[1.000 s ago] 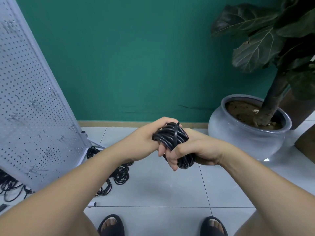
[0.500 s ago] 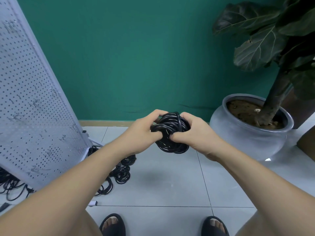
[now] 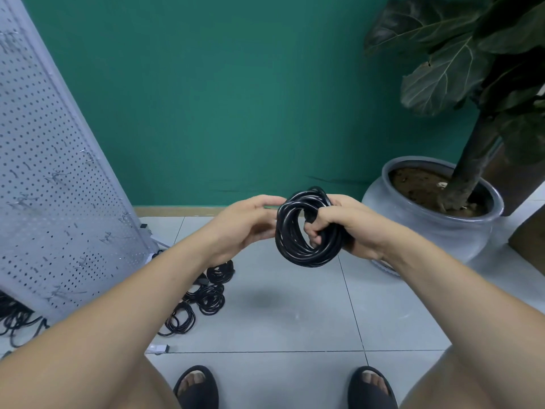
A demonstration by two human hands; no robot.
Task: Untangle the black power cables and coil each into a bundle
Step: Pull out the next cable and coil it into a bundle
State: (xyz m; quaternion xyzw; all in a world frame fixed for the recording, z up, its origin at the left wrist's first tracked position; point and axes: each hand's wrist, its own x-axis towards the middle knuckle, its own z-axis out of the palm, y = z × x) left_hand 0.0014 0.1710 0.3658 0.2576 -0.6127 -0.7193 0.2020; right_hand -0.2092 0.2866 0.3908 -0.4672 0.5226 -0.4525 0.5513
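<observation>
Holding a nearly finished coil of black power cable (image 3: 305, 258) at chest height over the tiled floor (image 3: 280, 320), the person appears to be at the closing step of one bundle: tidying and securing the loops. The right hand (image 3: 351, 228) carries the coil, its fingers (image 3: 314, 228) curled through the centre opening and clamped round the right-hand strands. The left hand (image 3: 244, 225) sits just beside the coil's upper left edge, its fingers reaching toward the top loops. Motion blur hides whether they pinch a strand or only touch it.

Several finished bundles (image 3: 211, 298) lie on the tiles at the foot of a leaning pegboard panel (image 3: 53, 187). A looser tangle of black cable (image 3: 17, 320) shows at the left edge, so more work likely remains.

The next move probably calls for the left hand to tuck or wrap the free end round the loops while the right keeps them from springing apart. The bundle can then be set down with the others.
</observation>
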